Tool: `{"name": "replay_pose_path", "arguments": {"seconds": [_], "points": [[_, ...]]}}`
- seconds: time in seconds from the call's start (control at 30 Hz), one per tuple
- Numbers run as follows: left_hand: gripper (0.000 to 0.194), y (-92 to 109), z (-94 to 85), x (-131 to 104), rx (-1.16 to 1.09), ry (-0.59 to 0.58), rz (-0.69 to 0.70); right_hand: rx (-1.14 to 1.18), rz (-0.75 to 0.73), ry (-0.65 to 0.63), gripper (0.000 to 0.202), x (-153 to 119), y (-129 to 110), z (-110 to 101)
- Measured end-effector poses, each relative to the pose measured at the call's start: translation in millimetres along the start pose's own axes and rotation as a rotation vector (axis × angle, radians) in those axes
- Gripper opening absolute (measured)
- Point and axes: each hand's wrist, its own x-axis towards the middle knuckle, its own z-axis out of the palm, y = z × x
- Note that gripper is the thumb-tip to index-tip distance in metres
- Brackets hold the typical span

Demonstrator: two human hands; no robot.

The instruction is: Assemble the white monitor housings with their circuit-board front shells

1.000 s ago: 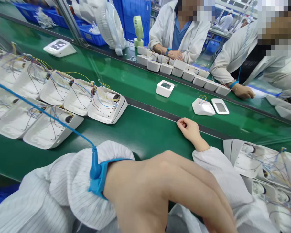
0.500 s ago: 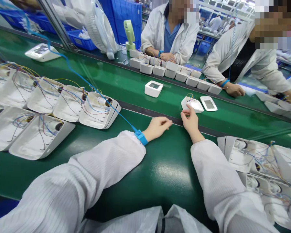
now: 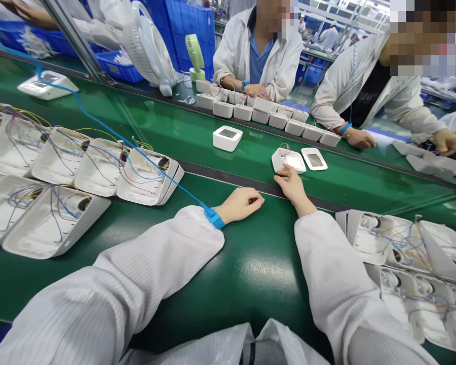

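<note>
My right hand [image 3: 292, 188] reaches over the belt's near edge, fingers apart. Its fingertips are at the near side of an open white plastic housing [image 3: 288, 161] with thin coloured wires; whether they touch it I cannot tell. Beside that housing lies a white cover with a grey display [image 3: 314, 159]. My left hand [image 3: 241, 204] hovers or rests near the bench's far edge, its fingers curled together, with nothing visible in them. A blue wrist strap [image 3: 215, 218] with a cord circles my left wrist. Farther left on the belt sits a closed white device with a display [image 3: 227, 138].
Rows of open wired housings [image 3: 148, 177] stand on my left, more housings [image 3: 370, 235] on my right. The strap's blue cord [image 3: 99, 119] crosses the left side. Across the green belt [image 3: 167, 132], two co-workers in white coats sit behind small white housings [image 3: 243, 112]. A white fan [image 3: 152, 50] stands there.
The white pieces on the belt have shifted left, and my right hand has moved left along with them. My left hand stays curled near the bench edge. The whole view has turned slightly.
</note>
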Motion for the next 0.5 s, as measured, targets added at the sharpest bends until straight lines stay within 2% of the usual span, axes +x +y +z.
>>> {"name": "replay_pose_path", "arguments": {"seconds": [0.1, 0.17, 0.23, 0.33, 0.43, 0.5], "points": [[0.02, 0, -0.7, 1, -0.05, 0.058, -0.038, -0.019, -0.02, 0.097, 0.039, -6, -4, 0], [0.02, -1, -1.2, 2, -0.105, 0.138, -0.099, 0.003, -0.033, 0.135, 0.028, -11, -8, 0], [0.02, -4, -2.2, 5, -0.179, 0.255, -0.173, 0.057, -0.072, 0.146, 0.023, -16, -13, 0], [0.021, -14, -5.6, 10, -0.294, 0.486, -0.24, 0.107, -0.206, 0.167, 0.023, -25, -20, 0], [0.024, -25, -9.6, 13, -0.335, 0.689, -0.283, 0.092, -0.347, 0.093, 0.032, -32, -24, 1], [0.027, -29, -10.8, 13, -0.307, 0.704, -0.328, 0.059, -0.372, -0.018, 0.036, -34, -25, 3]]}}
